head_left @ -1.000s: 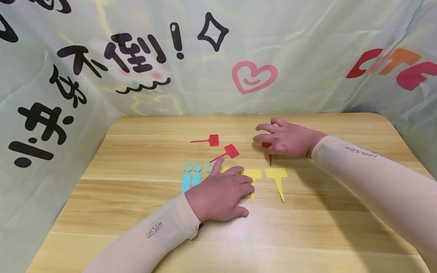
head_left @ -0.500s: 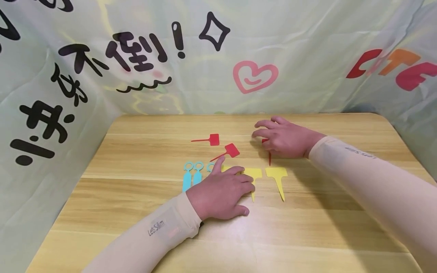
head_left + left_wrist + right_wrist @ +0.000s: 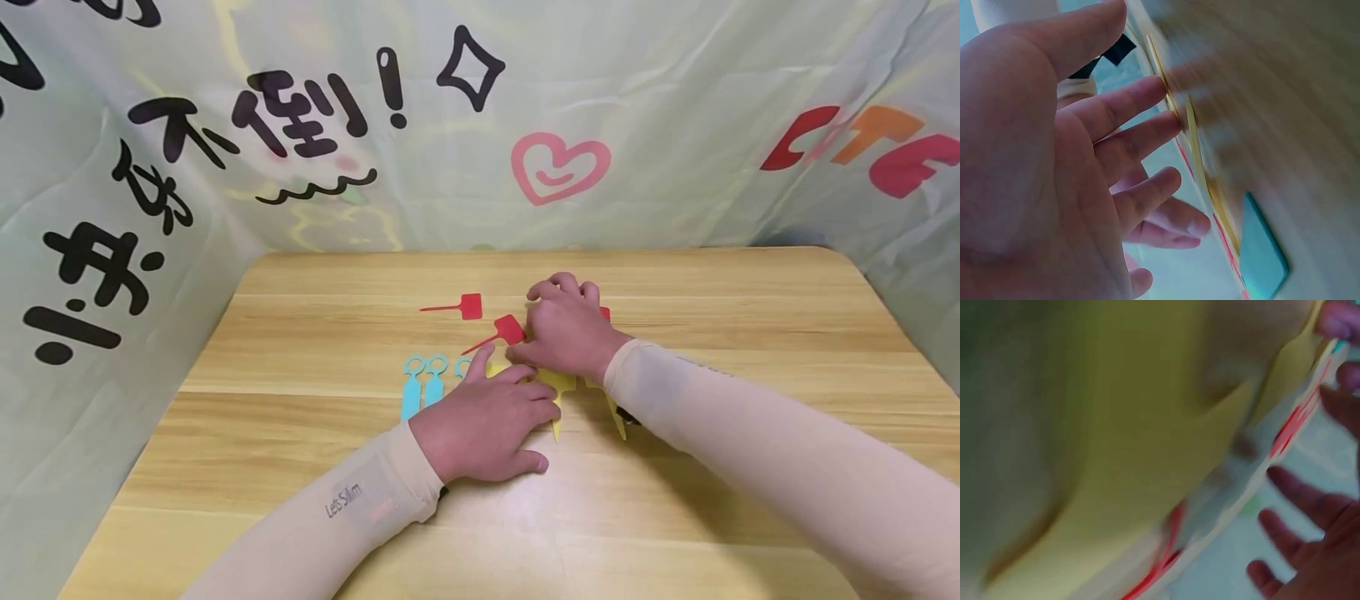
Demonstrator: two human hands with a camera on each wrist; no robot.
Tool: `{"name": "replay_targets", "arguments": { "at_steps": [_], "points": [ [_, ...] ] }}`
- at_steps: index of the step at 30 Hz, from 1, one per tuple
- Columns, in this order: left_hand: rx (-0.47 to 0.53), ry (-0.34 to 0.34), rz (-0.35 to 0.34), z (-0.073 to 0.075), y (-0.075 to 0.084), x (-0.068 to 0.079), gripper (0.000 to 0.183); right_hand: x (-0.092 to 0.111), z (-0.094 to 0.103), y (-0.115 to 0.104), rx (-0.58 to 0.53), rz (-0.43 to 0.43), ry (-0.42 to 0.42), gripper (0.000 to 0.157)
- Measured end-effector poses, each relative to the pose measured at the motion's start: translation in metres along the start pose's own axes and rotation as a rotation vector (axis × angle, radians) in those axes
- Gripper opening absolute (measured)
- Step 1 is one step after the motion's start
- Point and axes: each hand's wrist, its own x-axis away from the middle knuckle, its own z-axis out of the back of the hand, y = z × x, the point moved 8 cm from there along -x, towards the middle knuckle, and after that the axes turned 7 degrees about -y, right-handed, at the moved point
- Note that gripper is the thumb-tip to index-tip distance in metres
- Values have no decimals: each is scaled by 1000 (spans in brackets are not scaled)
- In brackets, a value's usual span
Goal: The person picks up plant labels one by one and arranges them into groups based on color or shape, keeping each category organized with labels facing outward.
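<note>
My left hand (image 3: 483, 425) lies low over the row of plant labels, its fingers spread and holding nothing. Partly under it are light-blue ring-topped labels (image 3: 410, 400) and yellow T-shaped labels (image 3: 557, 382). My right hand (image 3: 573, 325) hovers beside the tilted red square-headed label (image 3: 509, 330), thumb close to its head; whether they touch I cannot tell. A corner of another red label (image 3: 605, 314) shows behind that hand. Farther left lies a third red label (image 3: 471, 307), stem pointing left. A yellow label (image 3: 1141, 450) fills much of the right wrist view, with spread fingers apart from it.
The labels lie flat on a wooden table (image 3: 262, 467). A pale printed cloth (image 3: 660, 167) hangs behind the table and along its sides. My right forearm crosses over the rightmost yellow label (image 3: 617, 417).
My right hand has moved left and nearer from the right-hand red label to the tilted one, leaving that label on the table. My left hand stays put.
</note>
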Motion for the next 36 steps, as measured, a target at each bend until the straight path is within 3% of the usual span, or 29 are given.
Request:
{"name": "replay_targets", "arguments": {
  "at_steps": [8,16,21,25,32,36],
  "points": [
    [-8,2,-2,0,0,0,53,-6,-5,-11,-65,-157,-61,40],
    [8,21,0,2,1,0,50,-8,-5,-11,-134,-252,-96,27],
    [10,17,6,2,1,0,50,-11,-7,-14,-149,-266,-141,23],
    [17,13,-1,1,1,0,51,-16,-6,-19,-81,-152,-122,18],
    [10,2,0,1,0,0,51,-21,-3,-40,66,269,-19,13],
    [7,5,0,1,-1,0,50,-22,-4,-49,177,419,4,11]
  ]
}}
